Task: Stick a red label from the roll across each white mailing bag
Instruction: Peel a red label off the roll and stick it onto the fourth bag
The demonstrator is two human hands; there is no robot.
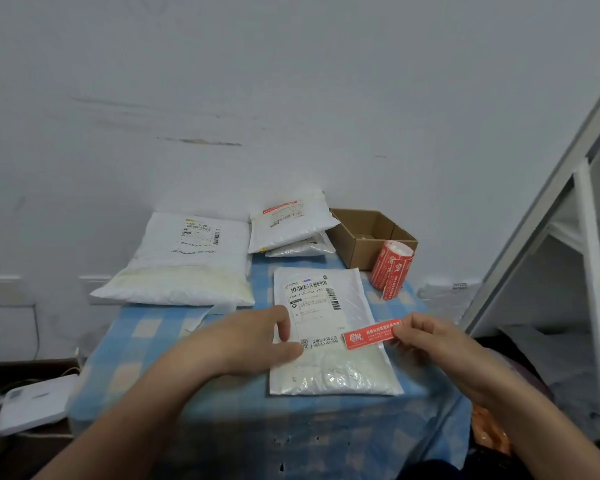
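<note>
Label [371, 335] pinched at its right end by my right hand [426, 337] — its length runs crosswise above the mailing bag [326, 368] on the table [146, 327], right of centre. Left hand [253, 337] presses the bag's left edge, unclenched.

Dim, flat, bluish indoor light with faint shadows; soft focus overall, wide-angle bending at the edges.

left arm: bare, reached in from lower left | left hand [253, 341]: palm down, fingers loosely bent, thumb and forefinger tips rested on bag [326, 372] | right hand [426, 341]: thumb and fingers pinched label [371, 334] by its right end
</note>
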